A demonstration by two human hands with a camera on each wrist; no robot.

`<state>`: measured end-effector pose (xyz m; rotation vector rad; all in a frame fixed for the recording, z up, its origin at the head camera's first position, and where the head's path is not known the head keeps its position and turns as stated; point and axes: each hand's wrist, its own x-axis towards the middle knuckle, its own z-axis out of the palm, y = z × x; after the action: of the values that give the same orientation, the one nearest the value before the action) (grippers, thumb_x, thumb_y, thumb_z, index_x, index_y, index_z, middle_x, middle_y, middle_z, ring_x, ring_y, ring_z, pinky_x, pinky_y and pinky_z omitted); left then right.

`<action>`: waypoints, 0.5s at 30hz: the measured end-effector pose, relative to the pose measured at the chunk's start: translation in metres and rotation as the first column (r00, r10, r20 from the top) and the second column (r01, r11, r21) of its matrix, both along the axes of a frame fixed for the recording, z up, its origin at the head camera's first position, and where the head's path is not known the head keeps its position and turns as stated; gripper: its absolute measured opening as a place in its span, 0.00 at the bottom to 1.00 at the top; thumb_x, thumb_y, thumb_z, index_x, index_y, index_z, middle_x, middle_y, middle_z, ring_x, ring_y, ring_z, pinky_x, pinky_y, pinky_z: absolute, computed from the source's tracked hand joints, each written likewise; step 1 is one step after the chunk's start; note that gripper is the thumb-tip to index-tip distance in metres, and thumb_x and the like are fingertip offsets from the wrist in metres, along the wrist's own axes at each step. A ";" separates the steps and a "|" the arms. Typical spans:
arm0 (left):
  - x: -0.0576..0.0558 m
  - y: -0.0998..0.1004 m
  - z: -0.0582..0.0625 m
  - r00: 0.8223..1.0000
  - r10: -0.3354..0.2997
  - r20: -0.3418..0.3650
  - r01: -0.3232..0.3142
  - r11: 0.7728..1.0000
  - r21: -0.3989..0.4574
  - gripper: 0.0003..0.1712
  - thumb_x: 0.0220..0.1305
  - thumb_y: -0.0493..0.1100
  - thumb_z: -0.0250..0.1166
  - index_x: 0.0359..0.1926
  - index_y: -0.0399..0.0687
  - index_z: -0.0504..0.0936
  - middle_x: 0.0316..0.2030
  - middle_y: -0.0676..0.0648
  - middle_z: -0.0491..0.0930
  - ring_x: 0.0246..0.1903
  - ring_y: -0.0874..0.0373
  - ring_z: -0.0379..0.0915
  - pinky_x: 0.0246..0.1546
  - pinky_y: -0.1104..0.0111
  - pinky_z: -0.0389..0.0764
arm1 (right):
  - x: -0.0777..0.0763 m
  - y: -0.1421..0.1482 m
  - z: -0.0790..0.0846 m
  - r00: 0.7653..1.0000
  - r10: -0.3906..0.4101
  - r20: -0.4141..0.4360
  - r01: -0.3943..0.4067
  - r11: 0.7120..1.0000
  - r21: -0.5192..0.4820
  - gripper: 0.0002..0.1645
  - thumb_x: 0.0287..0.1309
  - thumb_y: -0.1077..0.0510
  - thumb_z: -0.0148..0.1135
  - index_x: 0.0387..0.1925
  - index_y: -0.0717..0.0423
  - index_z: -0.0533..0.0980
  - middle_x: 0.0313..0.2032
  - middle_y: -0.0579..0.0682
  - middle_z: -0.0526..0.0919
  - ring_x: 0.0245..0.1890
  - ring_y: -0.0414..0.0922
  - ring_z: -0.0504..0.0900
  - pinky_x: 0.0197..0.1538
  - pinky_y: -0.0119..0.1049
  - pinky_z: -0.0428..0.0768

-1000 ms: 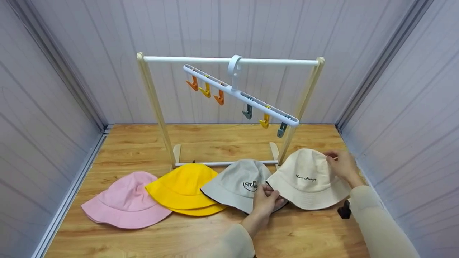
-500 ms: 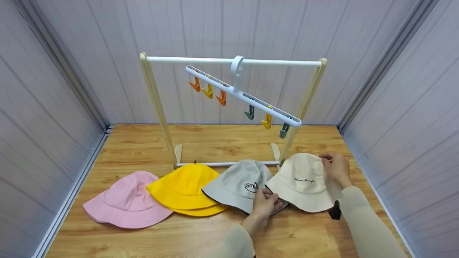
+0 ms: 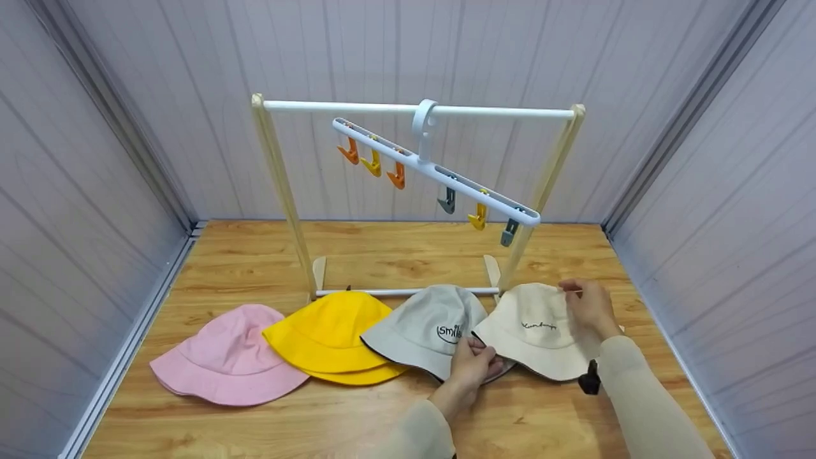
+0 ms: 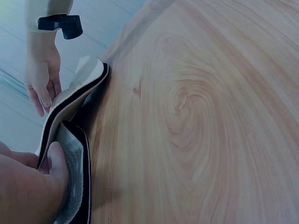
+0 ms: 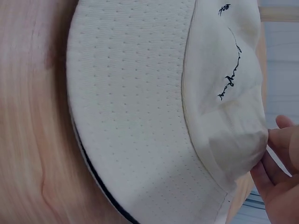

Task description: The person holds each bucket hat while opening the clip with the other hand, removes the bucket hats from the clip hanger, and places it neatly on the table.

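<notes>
At the right of the row in the head view is a cream bucket hat (image 3: 532, 347) with black script on its crown. My left hand (image 3: 472, 368) pinches its left brim edge, over the brim of the grey "smile" bucket hat (image 3: 408, 338). In the left wrist view, the thumb and fingers of my left hand (image 4: 32, 184) meet on the cream brim's dark-lined edge. On the other side, my right hand (image 3: 591, 311) holds the crown; the right wrist view shows its fingertips pinching the cream cloth (image 5: 224, 135).
Left of the grey hat lie a yellow bucket hat (image 3: 335, 331) and a pink bucket hat (image 3: 229, 357), overlapping. Behind them stands a wooden rack (image 3: 280, 172) with a white top rail (image 3: 344, 107). From it hangs a slanted white hanger (image 3: 468, 185) with several coloured clips. Panel walls enclose the table (image 3: 408, 248).
The cream hat's crown has come down and a little left, with my right hand moving the same way. My left hand keeps its pinch on the brim. The view has shifted slightly.
</notes>
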<state>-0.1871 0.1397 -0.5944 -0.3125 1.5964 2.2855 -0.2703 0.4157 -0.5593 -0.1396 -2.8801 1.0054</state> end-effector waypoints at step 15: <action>-0.010 -0.027 0.018 0.979 -0.189 0.074 0.189 0.982 0.009 0.12 0.66 0.35 0.60 0.45 0.37 0.66 0.37 0.39 0.77 0.31 0.55 0.80 0.38 0.65 0.85 | 0.011 0.003 0.011 0.992 0.124 -0.005 -0.124 0.992 0.011 0.19 0.67 0.64 0.55 0.57 0.65 0.75 0.56 0.67 0.77 0.58 0.68 0.73 0.59 0.61 0.71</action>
<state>-0.1968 0.1126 -0.5762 -0.2320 1.5178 2.1073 -0.2592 0.4183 -0.5488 0.0446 -2.9194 1.0075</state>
